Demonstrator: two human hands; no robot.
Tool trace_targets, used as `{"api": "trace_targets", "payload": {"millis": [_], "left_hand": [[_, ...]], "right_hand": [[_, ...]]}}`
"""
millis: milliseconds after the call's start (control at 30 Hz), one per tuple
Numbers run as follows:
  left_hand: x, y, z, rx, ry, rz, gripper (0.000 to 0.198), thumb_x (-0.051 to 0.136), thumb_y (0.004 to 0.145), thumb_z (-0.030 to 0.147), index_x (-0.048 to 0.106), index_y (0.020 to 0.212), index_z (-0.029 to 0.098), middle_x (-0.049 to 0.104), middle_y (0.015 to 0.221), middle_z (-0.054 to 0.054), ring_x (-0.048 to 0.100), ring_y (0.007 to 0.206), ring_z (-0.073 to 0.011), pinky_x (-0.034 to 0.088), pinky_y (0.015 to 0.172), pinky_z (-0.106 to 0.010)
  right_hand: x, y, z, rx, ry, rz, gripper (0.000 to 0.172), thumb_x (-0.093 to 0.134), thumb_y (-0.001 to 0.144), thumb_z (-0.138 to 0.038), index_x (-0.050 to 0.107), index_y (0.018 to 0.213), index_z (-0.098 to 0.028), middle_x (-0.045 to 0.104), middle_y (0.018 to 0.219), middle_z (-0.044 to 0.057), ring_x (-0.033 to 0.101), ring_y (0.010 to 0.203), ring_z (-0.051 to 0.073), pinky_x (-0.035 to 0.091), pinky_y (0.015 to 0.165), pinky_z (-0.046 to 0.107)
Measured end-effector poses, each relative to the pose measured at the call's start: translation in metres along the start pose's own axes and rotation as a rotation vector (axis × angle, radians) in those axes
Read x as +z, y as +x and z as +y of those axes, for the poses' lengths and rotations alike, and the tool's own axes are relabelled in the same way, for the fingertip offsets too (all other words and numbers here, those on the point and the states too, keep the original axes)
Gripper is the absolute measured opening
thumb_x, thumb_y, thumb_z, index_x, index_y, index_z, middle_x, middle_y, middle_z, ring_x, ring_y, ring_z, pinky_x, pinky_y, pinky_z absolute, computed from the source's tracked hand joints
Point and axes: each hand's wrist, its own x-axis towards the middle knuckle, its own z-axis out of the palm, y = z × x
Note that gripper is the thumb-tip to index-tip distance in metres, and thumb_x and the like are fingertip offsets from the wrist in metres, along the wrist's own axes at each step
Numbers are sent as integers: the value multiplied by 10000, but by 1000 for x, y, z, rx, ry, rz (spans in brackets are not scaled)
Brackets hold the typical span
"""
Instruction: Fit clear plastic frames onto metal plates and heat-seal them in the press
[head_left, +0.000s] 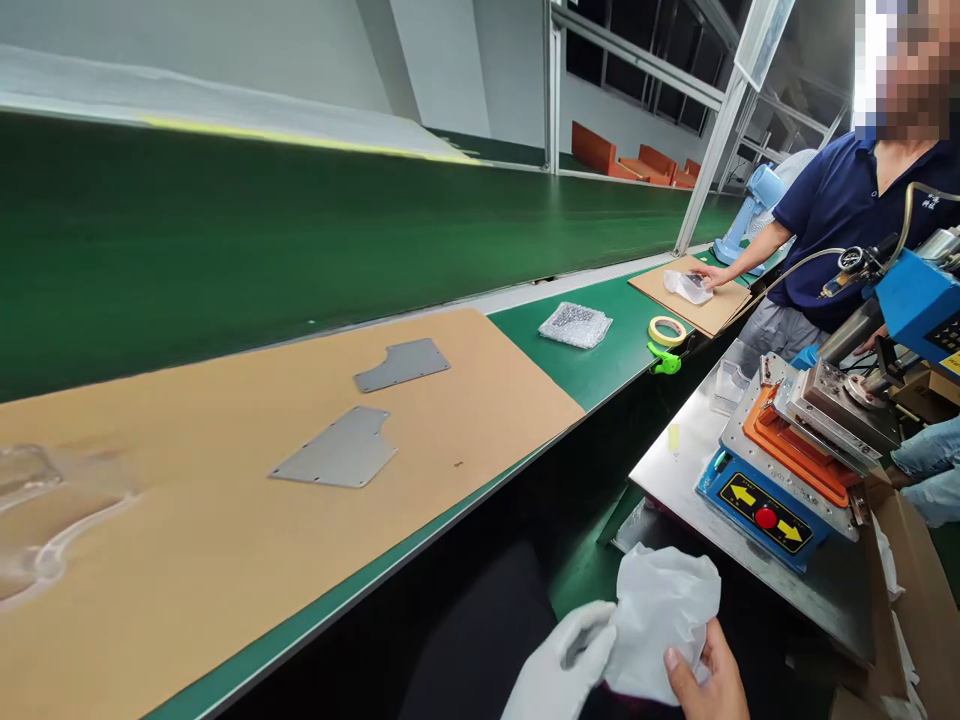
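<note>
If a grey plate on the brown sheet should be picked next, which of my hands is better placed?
Probably the left hand: it is nearer the grey plates and only touches the white wrapping at its edge, while the right hand supports it, thumb across the front.

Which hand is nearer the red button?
Right. In view, the right hand is below and slightly left of the red button; the left hand is farther left.
</note>
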Motion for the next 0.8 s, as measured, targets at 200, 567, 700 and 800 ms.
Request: {"api": "trace_targets", "payload": {"millis": [200,567,700,800], "left_hand": [[5,-5,16,141,50,45,346,637,972,510,662,796,213,654,794,-10,612,762,-197,517,747,-301],[-1,-17,67,750,240,-21,184,580,1055,235,735,1154,236,758,1245,-85,712,1189,-212,562,1058,-351],[6,-16,101,835,397,-372,275,502,1066,155,747,1134,260,792,1169,-44,749,1078,-176,581,982,-285],[8,-21,115,697,505,-449,163,628,1016,240,770,1082,283,795,1109,-23,759,968,-187,594,879,-254]], "right_hand": [[-19,-13,-35,-65,-103,-61,645,760,937,-614,593,1416,-216,726,1372,137,686,1267,314,524,1144,448],[-47,-28,-51,-170,-365,-103,444,775,916,-441,693,1298,-230,692,1123,67,667,994,252,569,845,316],[-48,-29,-50,-244,-373,-159,426,729,922,-348,707,1334,-243,619,1095,55,628,950,223,562,802,280],[-47,-34,-49,-257,-365,-130,503,733,892,-307,700,1392,-257,627,1132,60,634,992,233,569,832,286]]}}
